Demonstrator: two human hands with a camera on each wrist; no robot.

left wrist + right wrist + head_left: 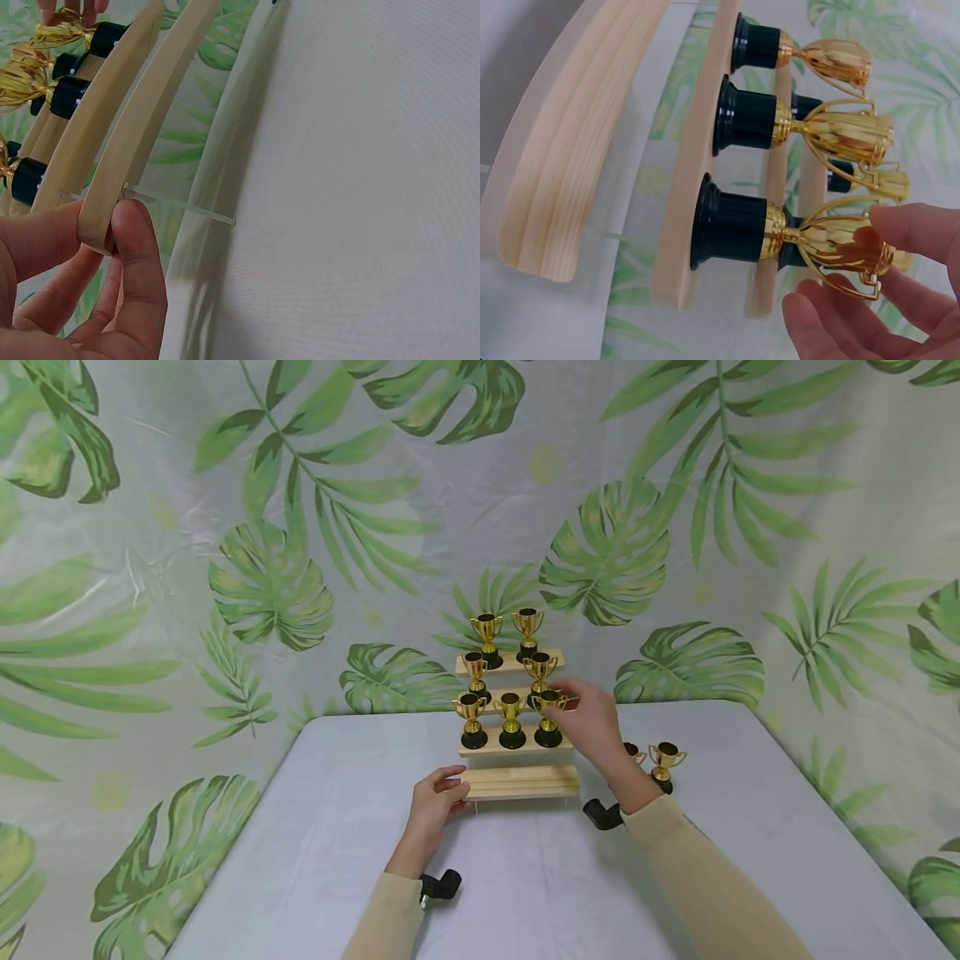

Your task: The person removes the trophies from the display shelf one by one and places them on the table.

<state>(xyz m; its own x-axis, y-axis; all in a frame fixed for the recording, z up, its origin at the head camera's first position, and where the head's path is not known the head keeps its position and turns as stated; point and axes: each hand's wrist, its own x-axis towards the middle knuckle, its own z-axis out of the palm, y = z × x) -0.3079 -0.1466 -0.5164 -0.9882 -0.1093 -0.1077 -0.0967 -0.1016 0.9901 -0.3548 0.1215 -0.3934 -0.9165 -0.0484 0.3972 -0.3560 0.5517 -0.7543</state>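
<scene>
A tiered wooden stand with clear supports holds small gold trophies on black bases. At its lowest shelf [521, 783], which bears no trophy, my left hand [435, 802] pinches the left end between thumb and fingers. On the shelf [679, 225] one step up stand three trophies in a row. My right hand [588, 718] holds the rightmost trophy [832, 236] by its cup, near the rim and handle. That trophy's base sits upright on the shelf. Beside it are the middle trophy [512, 720] and the left trophy [472, 720].
Two upper shelves carry more trophies, such as the top left trophy [488, 639]. To the right, a trophy [665, 764] stands on the white-covered table [315, 843], and another is partly behind my right wrist. A leaf-patterned cloth [480, 510] hangs behind.
</scene>
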